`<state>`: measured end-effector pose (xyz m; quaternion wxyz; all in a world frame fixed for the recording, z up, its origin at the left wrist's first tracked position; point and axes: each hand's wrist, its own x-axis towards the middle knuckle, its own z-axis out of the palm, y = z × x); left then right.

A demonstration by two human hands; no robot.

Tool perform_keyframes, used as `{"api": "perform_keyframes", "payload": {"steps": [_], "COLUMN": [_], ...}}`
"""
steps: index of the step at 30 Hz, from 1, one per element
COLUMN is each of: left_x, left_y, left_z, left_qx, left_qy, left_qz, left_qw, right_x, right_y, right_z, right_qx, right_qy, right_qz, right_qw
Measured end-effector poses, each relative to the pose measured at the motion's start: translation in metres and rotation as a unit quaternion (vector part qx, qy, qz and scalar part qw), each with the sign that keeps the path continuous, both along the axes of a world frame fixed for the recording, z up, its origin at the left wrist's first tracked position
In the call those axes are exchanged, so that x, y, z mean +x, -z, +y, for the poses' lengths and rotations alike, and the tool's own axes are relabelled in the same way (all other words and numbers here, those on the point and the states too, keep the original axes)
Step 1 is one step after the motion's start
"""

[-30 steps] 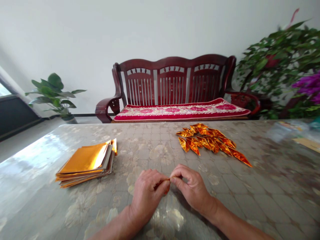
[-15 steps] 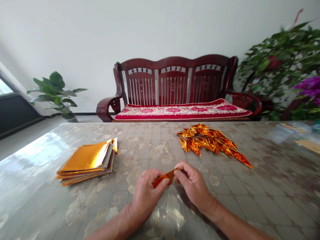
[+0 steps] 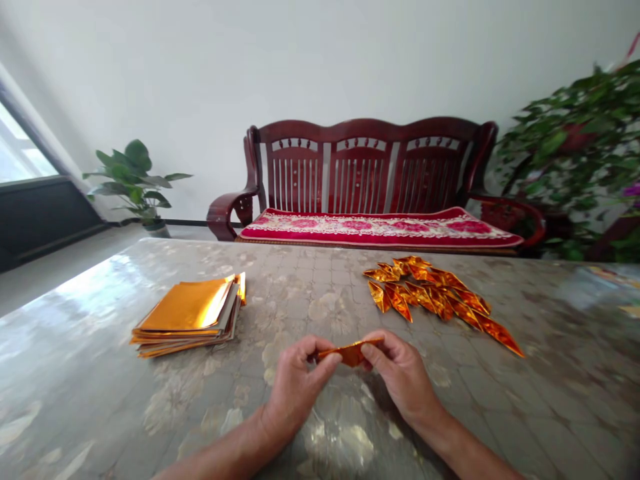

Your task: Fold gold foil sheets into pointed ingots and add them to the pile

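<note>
The folded gold foil piece [image 3: 350,351], a second ago almost hidden between pinched fingertips, now shows as a pointed strip held just above the table [image 3: 100,373] near its front edge. The left hand [image 3: 295,390] and right hand [image 3: 400,377] each pinch one end. Its shape now seems close to the folded foil pieces [image 3: 440,300] heaped toward the far edge. The flat foil sheets [image 3: 190,313] lie stacked on the left.

Both hands, left [image 3: 295,387] and right [image 3: 403,377], pinch a gold foil [image 3: 350,352] above the desk [image 3: 550,400]; sheets [image 3: 193,313] at ten o'clock, folded pieces [image 3: 440,300] at one.
</note>
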<state>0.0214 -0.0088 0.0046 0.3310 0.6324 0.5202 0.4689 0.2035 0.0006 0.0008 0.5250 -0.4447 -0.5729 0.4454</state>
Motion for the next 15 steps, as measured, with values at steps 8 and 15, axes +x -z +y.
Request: {"api": "perform_keyframes", "payload": {"steps": [8,15], "left_x": [-0.006,-0.013], "left_y": [0.001,0.002], "left_z": [0.001,0.004], "left_qx": [0.095,0.134], "left_qy": [0.062,0.096], "left_qz": [-0.057,-0.081], "left_qw": [0.992,0.983], "right_x": [0.002,0.002], "right_y": [0.001,0.000], "right_z": [0.001,-0.003], "right_qx": [-0.023,-0.052], "right_qy": [0.015,0.001], "right_qz": [0.026,0.065], "right_qw": [0.999,0.997]}}
